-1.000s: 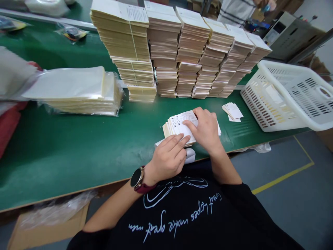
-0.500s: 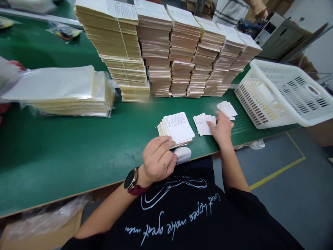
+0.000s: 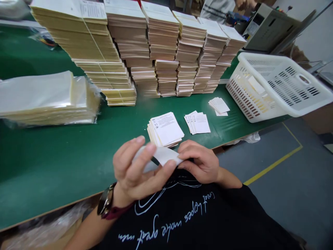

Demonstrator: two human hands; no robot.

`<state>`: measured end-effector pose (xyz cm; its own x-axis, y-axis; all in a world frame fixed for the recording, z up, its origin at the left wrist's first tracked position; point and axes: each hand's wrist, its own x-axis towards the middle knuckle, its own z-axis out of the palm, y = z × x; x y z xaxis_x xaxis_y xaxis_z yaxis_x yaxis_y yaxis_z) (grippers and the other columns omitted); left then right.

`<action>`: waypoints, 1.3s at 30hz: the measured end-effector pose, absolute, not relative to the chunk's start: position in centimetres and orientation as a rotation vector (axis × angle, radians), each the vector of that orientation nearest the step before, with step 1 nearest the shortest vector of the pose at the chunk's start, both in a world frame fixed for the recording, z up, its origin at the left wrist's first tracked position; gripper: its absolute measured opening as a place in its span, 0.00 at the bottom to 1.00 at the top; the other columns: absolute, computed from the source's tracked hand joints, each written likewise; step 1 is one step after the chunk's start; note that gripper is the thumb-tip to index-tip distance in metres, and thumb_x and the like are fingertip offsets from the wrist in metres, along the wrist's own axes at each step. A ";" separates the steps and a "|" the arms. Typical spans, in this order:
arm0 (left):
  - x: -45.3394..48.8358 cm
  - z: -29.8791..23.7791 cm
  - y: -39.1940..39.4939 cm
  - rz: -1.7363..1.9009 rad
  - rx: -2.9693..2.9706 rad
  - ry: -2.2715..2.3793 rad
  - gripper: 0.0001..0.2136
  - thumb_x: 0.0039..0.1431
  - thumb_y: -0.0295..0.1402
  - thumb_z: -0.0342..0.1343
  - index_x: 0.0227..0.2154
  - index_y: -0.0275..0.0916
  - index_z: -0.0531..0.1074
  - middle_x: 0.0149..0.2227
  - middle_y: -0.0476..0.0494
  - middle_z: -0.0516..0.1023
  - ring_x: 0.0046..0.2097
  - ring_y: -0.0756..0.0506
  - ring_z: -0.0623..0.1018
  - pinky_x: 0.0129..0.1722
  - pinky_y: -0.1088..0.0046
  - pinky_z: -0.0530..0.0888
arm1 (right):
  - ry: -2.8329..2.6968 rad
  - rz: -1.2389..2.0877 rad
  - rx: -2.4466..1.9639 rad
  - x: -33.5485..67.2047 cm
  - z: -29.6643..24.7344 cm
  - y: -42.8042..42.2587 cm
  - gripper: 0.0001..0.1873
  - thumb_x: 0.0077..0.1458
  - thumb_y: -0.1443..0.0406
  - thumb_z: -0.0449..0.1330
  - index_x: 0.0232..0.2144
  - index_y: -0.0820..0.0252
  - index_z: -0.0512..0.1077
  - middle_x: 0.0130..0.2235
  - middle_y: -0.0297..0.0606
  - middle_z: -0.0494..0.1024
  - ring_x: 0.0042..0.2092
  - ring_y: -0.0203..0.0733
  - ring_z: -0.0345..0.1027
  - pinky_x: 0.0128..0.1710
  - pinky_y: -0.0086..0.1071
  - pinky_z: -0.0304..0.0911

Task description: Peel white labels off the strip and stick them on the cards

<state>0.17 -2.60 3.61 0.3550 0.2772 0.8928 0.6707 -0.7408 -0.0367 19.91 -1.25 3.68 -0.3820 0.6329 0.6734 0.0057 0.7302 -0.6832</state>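
A bent white paper piece (image 3: 168, 155) is between my two hands, close to my body at the table edge. My right hand (image 3: 199, 161) pinches its right end between thumb and fingers. Curled loosely around the left part is my left hand (image 3: 142, 170), thumb against the lower edge and fingertips slightly blurred. Just beyond lies a stack of printed white cards (image 3: 168, 127). To its right are a small fan of cards (image 3: 200, 123) and, farther off, another small pile of cards (image 3: 220, 105).
Tall stacks of cards (image 3: 162, 34) stand along the back of the green table (image 3: 65, 156). A plastic-wrapped pile of sheets (image 3: 36, 93) lies left. At right stands a white slotted basket (image 3: 275, 111) with cards inside. Another person's hand (image 3: 244, 4) shows at the back.
My right hand has left the small card piles and come back to the white paper in front of me. My left hand has lifted and turned, with its fingers more spread. The view has shifted.
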 end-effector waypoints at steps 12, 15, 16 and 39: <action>0.3 3.3 -3.0 -1.286 -2.747 -1.026 0.03 0.53 0.25 0.51 0.29 0.37 0.68 0.28 0.43 0.76 0.31 0.45 0.74 0.32 0.65 0.73 | -1.946 0.195 -0.556 20.5 3.7 -1.1 0.08 0.59 0.68 0.54 0.34 0.51 0.71 0.36 0.34 0.73 0.38 0.42 0.68 0.40 0.45 0.65; 0.0 2.7 -2.7 -1.314 -2.634 -1.029 0.02 0.53 0.26 0.52 0.30 0.36 0.68 0.30 0.39 0.76 0.35 0.42 0.76 0.34 0.62 0.75 | -1.759 0.114 -0.608 20.9 4.1 -0.9 0.09 0.61 0.66 0.51 0.36 0.45 0.70 0.30 0.31 0.71 0.34 0.41 0.68 0.39 0.45 0.65; 0.0 2.4 -2.7 -1.330 -2.584 -1.021 0.03 0.52 0.26 0.52 0.31 0.35 0.69 0.32 0.37 0.77 0.37 0.41 0.76 0.36 0.61 0.76 | -1.699 0.117 -0.660 20.9 4.3 -0.6 0.09 0.62 0.65 0.51 0.37 0.44 0.69 0.29 0.30 0.70 0.32 0.41 0.68 0.38 0.45 0.65; 0.0 0.0 -1.5 -1.193 -2.666 -1.016 0.08 0.50 0.23 0.52 0.34 0.29 0.72 0.49 0.28 0.77 0.49 0.35 0.78 0.50 0.56 0.78 | -2.026 0.309 -1.282 17.3 2.9 4.6 0.06 0.56 0.69 0.58 0.27 0.58 0.70 0.23 0.28 0.69 0.28 0.34 0.62 0.35 0.33 0.60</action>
<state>0.02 -1.53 0.00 0.4865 0.5474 0.6809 0.5851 -0.7829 0.2113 17.29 4.61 2.91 -0.2572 0.8622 0.4364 0.6929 0.4793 -0.5386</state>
